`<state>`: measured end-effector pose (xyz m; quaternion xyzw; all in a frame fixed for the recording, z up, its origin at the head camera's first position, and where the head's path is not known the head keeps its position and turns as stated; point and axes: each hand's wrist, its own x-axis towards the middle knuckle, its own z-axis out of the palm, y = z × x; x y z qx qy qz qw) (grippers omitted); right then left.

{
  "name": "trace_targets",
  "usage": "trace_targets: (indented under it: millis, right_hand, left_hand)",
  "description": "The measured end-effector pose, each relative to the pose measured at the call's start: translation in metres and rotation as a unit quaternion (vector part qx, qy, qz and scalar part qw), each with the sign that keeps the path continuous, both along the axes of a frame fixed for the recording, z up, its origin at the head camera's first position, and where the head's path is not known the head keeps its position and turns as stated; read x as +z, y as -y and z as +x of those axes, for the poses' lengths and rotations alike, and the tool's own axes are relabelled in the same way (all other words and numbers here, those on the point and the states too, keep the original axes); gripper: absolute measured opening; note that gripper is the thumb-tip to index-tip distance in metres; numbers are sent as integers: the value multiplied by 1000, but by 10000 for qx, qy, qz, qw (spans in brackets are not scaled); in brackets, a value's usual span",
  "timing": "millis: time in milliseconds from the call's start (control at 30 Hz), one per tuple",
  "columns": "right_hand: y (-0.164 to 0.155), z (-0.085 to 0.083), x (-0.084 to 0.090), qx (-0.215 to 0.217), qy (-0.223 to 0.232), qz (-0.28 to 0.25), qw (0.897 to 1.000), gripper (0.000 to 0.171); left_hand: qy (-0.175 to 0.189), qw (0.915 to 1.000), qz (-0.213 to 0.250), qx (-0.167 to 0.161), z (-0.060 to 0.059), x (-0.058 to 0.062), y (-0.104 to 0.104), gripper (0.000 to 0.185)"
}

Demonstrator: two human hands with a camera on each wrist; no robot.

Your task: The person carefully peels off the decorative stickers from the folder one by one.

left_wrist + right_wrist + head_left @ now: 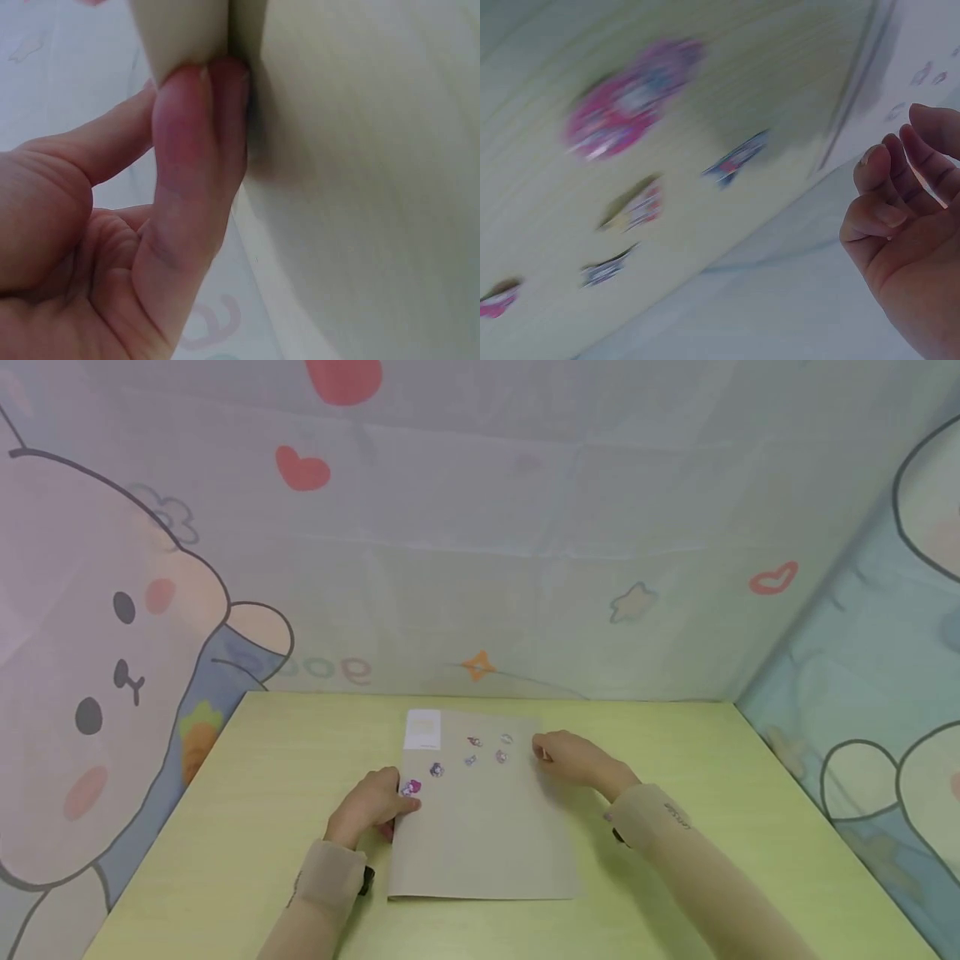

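Note:
A beige notebook [487, 843] with a white label at its upper left lies on the table, small cartoon stickers [437, 770] scattered over its upper half. My left hand [372, 806] pinches its left edge, thumb on the cover. The left wrist view shows the fingers [184, 150] against the notebook's edge [187, 34], low over the table. Beside the notebook's upper right edge is my right hand [573, 760], its fingers loosely curled. Seen from the right wrist, the thumb and fingers [874, 169] hold nothing visible.
Several blurred colourful stickers, among them a large pink one [630, 101], show on the pale yellow surface in the right wrist view. The yellow table [247, 793] ends at a hanging printed cloth [480, 568] behind and at both sides.

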<state>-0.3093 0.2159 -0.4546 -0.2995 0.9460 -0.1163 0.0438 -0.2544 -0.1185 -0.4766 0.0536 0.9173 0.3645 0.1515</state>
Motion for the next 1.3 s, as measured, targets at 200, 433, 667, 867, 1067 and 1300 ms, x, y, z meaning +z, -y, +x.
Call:
trace_targets:
  millis: [200, 433, 667, 867, 1067, 1300]
  right_hand:
    - [46, 0, 7, -8, -149, 110, 9998, 13]
    - [92, -5, 11, 262, -236, 205, 9992, 28]
    - [125, -10, 6, 447, -168, 326, 9983, 28]
    - [136, -13, -3, 507, -63, 313, 9982, 23]
    - [142, -13, -7, 512, -55, 321, 9982, 17]
    - [150, -14, -10, 559, 60, 156, 9983, 12]
  left_hand:
    - [33, 10000, 40, 0, 0, 2, -1, 24]
    - [79, 9999, 51, 35, 0, 5, -2, 24]
    - [15, 9999, 144, -60, 2, 9, 1, 23]
    - [13, 9998, 175, -107, 2, 5, -1, 23]
    - [1, 9998, 187, -78, 2, 4, -1, 23]
    - [-19, 9999, 149, -49, 4, 8, 3, 23]
